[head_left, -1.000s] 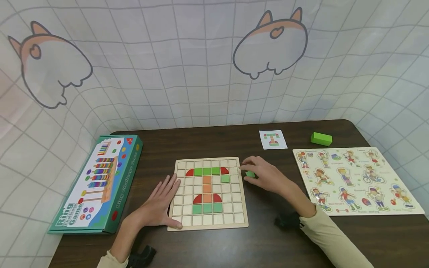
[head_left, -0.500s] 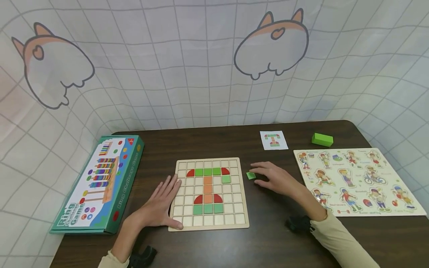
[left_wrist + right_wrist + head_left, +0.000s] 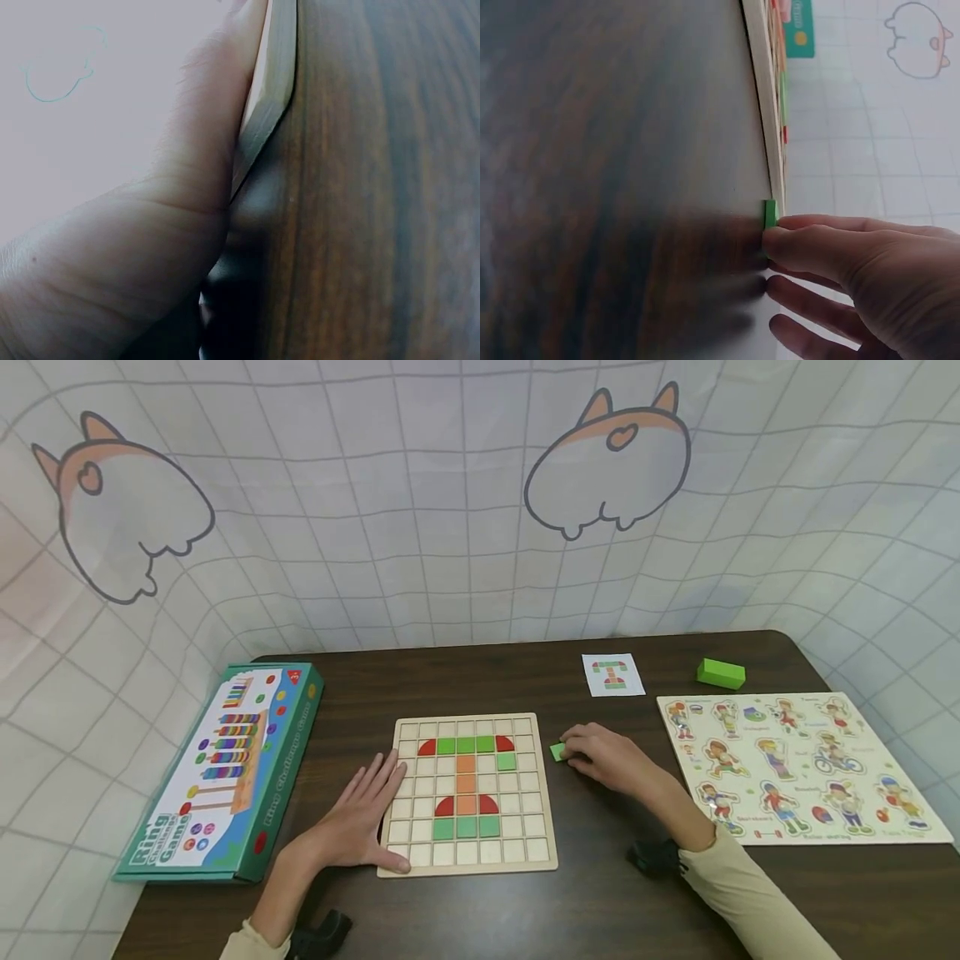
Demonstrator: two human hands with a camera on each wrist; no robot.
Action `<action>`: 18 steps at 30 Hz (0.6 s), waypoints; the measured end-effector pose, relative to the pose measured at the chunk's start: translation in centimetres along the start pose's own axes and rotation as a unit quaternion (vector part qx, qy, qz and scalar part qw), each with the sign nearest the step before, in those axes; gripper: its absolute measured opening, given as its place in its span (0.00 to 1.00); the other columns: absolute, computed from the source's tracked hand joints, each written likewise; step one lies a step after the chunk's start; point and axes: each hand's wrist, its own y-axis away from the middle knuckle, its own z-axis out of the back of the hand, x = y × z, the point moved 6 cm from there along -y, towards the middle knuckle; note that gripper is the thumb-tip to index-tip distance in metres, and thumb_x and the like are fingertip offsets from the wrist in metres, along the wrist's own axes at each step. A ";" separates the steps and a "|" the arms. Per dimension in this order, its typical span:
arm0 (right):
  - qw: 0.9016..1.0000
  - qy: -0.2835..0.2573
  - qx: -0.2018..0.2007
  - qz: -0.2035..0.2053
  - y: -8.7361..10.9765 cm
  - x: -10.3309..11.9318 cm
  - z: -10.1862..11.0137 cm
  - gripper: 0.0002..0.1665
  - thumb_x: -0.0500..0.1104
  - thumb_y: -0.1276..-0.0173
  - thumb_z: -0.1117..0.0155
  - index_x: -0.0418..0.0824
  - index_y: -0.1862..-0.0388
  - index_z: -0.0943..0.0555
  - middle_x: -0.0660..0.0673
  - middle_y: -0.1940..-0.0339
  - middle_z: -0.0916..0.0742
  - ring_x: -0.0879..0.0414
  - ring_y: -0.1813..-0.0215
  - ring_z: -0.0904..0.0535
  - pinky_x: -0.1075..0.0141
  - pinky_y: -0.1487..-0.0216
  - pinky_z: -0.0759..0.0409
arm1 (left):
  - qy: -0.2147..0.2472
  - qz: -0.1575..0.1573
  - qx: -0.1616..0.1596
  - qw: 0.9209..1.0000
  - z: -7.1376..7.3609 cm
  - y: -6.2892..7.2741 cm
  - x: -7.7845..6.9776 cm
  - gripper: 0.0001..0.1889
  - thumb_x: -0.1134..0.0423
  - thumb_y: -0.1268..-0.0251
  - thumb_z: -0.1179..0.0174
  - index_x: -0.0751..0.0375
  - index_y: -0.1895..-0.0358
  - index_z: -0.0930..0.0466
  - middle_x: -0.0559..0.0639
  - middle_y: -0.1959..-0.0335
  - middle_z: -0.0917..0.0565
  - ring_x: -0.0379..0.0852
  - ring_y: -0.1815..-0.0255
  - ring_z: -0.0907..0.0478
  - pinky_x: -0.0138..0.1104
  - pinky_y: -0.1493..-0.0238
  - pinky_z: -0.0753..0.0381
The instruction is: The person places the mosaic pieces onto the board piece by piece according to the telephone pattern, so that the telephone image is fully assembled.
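Observation:
A wooden grid board (image 3: 525, 860) lies flat, with red quarter-round, green square and orange square tiles set in its cells. My left hand (image 3: 348, 814) rests along the board's left edge, fingers spread and straight, thumb on the lower left corner. In the left wrist view the side of that hand (image 3: 172, 202) lies against the board's edge (image 3: 274, 71). Just right of the board, my right hand (image 3: 611, 760) pinches a green square tile (image 3: 557, 752) at the table. The right wrist view shows thumb and index finger at this tile (image 3: 769, 212), partly covering it.
A small pattern card (image 3: 613, 675) lies behind the right hand, and a green block (image 3: 721, 673) is farther right. A picture puzzle board (image 3: 795, 768) covers the right side. A boxed ring game (image 3: 217, 768) lies at the left on the dark table (image 3: 600, 893).
My right hand first drew back right from the green tile beside the board, then came back and closed its fingers on it. The left hand has stayed on the board.

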 end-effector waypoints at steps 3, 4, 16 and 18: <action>1.000 0.007 -0.015 0.019 -0.2 -0.1 -0.1 0.06 0.35 0.41 0.29 0.45 0.66 0.15 0.45 0.54 0.14 0.50 0.52 0.19 0.59 0.57 0.19 | 0.003 -0.001 0.003 1.000 0.0 0.0 0.0 0.70 0.27 0.61 0.33 0.59 0.21 0.65 0.58 0.19 0.65 0.63 0.19 0.68 0.60 0.25 0.61; 0.999 0.010 -0.021 0.030 -0.2 -0.2 -0.2 0.06 0.35 0.41 0.29 0.45 0.66 0.16 0.46 0.54 0.15 0.52 0.53 0.19 0.60 0.58 0.19 | 0.004 -0.003 0.004 1.000 0.0 -0.1 0.0 0.70 0.27 0.61 0.32 0.59 0.21 0.65 0.58 0.19 0.66 0.63 0.19 0.69 0.61 0.26 0.61; 0.990 -0.072 -0.060 0.108 -4.1 5.2 1.2 0.08 0.40 0.38 0.30 0.45 0.59 0.14 0.49 0.57 0.15 0.58 0.57 0.20 0.65 0.58 0.19 | -0.001 0.002 0.002 1.000 0.0 -0.1 -0.1 0.70 0.27 0.62 0.32 0.58 0.21 0.65 0.57 0.19 0.65 0.62 0.19 0.68 0.61 0.26 0.61; 0.989 -0.055 -0.048 0.129 -5.7 7.4 0.7 0.07 0.41 0.38 0.30 0.46 0.59 0.13 0.49 0.57 0.15 0.58 0.57 0.20 0.67 0.57 0.19 | 0.000 0.004 0.003 1.000 0.0 0.0 -0.1 0.71 0.26 0.62 0.32 0.58 0.21 0.65 0.57 0.19 0.66 0.61 0.19 0.69 0.60 0.25 0.62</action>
